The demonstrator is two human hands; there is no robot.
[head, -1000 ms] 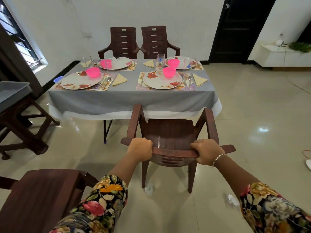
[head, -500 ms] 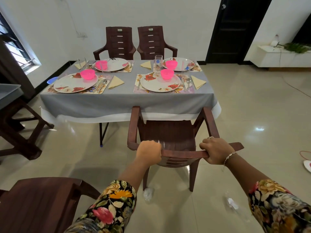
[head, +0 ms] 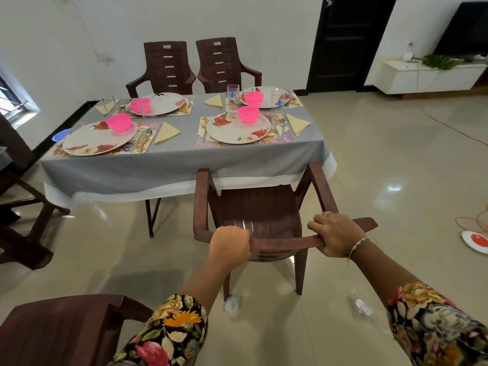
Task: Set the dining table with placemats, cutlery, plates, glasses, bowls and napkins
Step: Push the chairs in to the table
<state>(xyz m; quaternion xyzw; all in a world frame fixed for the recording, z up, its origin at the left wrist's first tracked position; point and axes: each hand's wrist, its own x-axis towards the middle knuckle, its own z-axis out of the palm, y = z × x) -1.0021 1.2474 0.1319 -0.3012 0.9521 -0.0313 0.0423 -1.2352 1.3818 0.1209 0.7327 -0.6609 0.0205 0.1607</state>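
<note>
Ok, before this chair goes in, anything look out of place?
The table looks tidy. A crumpled clear plastic scrap lies on the floor beside the near left leg of the chair; a second scrap lies further right. A white disc with a red centre sits on the floor, far right.

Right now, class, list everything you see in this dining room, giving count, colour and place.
table: 1, grey cloth, centre
placemats: 4, floral, under plates
plates: 4, white floral, on placemats
bowls: 4, pink, one per plate
napkins: 4, yellow, beside placemats
glasses: at least 2, clear, far right setting
cutlery: count unclear, steel, beside plates
held chair: 1, brown, table's near side
other chairs: 3, brown, two beyond table, one near left
door: 1, black, back wall
left hand: gripping held chair's back
right hand: gripping held chair's back
</note>
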